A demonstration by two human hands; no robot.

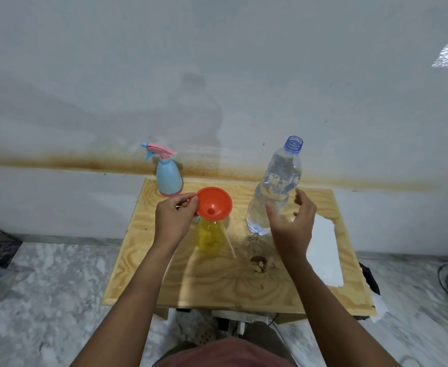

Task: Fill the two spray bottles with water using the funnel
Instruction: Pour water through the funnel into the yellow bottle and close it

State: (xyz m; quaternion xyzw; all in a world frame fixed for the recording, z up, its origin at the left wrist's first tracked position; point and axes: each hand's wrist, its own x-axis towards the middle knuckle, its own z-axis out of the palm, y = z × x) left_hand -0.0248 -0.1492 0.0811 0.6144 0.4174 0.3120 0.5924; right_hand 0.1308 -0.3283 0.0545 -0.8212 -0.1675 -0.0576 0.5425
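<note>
My left hand (173, 218) pinches the rim of the orange plastic funnel (213, 205), which sits in the yellow translucent spray bottle (209, 235) at centre frame. My right hand (293, 226), spread and empty, hovers beside the uncapped clear plastic water bottle (275, 186), right of centre. I'd grip it mid-body and pour slowly.

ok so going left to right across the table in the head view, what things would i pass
blue spray bottle → orange funnel → water bottle → white paper
</note>
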